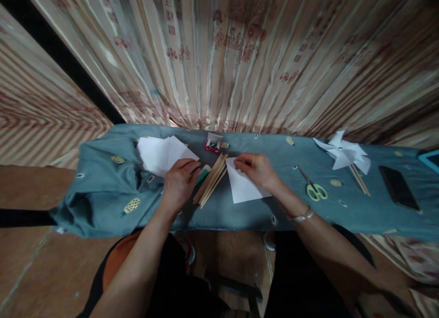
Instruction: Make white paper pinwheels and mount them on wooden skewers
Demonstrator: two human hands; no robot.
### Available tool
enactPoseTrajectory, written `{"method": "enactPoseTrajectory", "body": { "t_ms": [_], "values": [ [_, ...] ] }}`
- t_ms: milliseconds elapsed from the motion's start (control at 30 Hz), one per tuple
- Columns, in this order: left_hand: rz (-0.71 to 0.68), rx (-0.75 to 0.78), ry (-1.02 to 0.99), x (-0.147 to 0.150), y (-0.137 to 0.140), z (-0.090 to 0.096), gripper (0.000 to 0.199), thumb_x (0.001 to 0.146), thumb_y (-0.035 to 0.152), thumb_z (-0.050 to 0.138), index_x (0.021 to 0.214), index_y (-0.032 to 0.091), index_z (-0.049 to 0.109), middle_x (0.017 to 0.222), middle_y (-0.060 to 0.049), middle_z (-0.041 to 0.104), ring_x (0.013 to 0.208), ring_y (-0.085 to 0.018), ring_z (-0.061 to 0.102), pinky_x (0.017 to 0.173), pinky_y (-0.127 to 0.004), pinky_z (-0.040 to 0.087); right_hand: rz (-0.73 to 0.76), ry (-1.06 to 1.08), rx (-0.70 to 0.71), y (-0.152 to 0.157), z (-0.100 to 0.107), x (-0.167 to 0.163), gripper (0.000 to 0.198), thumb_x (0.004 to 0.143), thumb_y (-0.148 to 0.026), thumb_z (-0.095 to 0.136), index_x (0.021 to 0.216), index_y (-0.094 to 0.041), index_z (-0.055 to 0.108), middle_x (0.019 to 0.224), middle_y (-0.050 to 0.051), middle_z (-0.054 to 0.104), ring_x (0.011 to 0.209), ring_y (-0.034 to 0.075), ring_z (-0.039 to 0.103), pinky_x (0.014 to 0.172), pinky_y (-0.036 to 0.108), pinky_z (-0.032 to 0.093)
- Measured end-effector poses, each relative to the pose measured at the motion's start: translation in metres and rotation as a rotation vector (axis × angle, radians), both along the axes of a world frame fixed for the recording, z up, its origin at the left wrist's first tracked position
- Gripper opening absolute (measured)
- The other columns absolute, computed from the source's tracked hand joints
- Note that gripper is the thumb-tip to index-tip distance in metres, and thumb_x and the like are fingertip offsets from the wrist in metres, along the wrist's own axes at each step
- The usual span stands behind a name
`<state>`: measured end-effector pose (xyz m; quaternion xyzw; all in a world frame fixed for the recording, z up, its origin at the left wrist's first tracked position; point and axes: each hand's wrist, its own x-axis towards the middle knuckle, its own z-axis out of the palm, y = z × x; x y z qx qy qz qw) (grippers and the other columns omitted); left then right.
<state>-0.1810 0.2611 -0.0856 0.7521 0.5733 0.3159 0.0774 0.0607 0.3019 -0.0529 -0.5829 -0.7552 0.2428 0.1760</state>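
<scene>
My left hand point(180, 180) is beside a green-and-white glue stick point(204, 174), fingers bent and thumb close against its left side. Whether the fingers grip it is hidden. Just behind that hand lies a stack of white paper sheets point(159, 151). A bundle of thin wooden sticks point(211, 180) rests slantwise between my hands. Over a single white paper sheet point(243, 185), my right hand point(255, 167) is closed, its fingertips pinching the sheet's upper edge. A small red open box point(213, 143) with dark little pieces in it stands behind the sticks.
Scissors with yellow-green handles point(316, 191) lie to the right. Farther right are a white paper pinwheel point(343, 151), more wooden sticks point(359, 180), a black phone point(399, 188) and a blue-edged device point(428, 160). A curtain point(233, 71) hangs behind the cloth-covered table point(291, 217).
</scene>
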Motion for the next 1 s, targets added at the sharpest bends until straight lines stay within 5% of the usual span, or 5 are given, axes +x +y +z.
{"method": "enactPoseTrajectory", "body": {
  "t_ms": [133,300,433,700,1000],
  "values": [
    [-0.274,0.001,-0.009,0.042,-0.015,-0.009,0.013,0.092,0.015,0.061,0.098,0.017,0.073,0.103,-0.007,0.074,0.097,-0.020,0.069,0.090,-0.034,0.058,-0.014,-0.001,0.101,-0.044,-0.025,0.052,0.018,0.091,-0.023,0.058,0.094,-0.019,0.075,0.079,0.003,0.076,0.067,0.019,0.068,0.066,0.029,0.052],
    [-0.519,-0.098,0.131,0.075,-0.031,-0.023,0.036,0.080,0.021,0.076,0.115,0.012,0.070,0.132,-0.017,0.064,0.124,-0.034,0.058,0.103,-0.051,0.053,0.147,-0.008,0.237,-0.071,-0.049,0.082,0.053,0.090,-0.040,0.066,0.137,-0.017,0.058,0.139,0.016,0.061,0.131,0.031,0.056,0.111,0.049,0.045],
    [-0.499,-0.106,0.163,0.082,-0.032,-0.028,0.040,0.081,0.020,0.074,0.119,0.010,0.068,0.140,-0.022,0.057,0.131,-0.038,0.051,0.106,-0.056,0.049,0.187,-0.050,0.255,-0.077,-0.067,0.094,0.079,0.084,-0.049,0.072,0.149,-0.015,0.044,0.153,0.021,0.045,0.145,0.035,0.040,0.117,0.056,0.037],
    [-0.523,-0.117,-0.068,0.101,-0.024,-0.039,0.033,0.087,0.019,0.061,0.119,0.014,0.068,0.137,-0.018,0.061,0.129,-0.031,0.056,0.106,-0.050,0.050,0.113,0.036,0.249,-0.084,-0.073,0.108,0.073,0.086,-0.052,0.068,0.146,-0.015,0.047,0.154,0.022,0.043,0.146,0.035,0.039,0.118,0.057,0.036],
    [-0.296,-0.599,-0.695,0.127,-0.022,-0.015,0.024,0.079,0.039,0.067,0.076,0.017,0.075,0.082,-0.006,0.075,0.081,-0.021,0.069,0.078,-0.031,0.054,-0.096,0.245,0.200,-0.083,-0.067,0.163,0.048,0.096,-0.020,0.042,0.142,-0.027,0.053,0.149,0.007,0.053,0.142,0.022,0.045,0.122,0.049,0.032]
  ]
}}
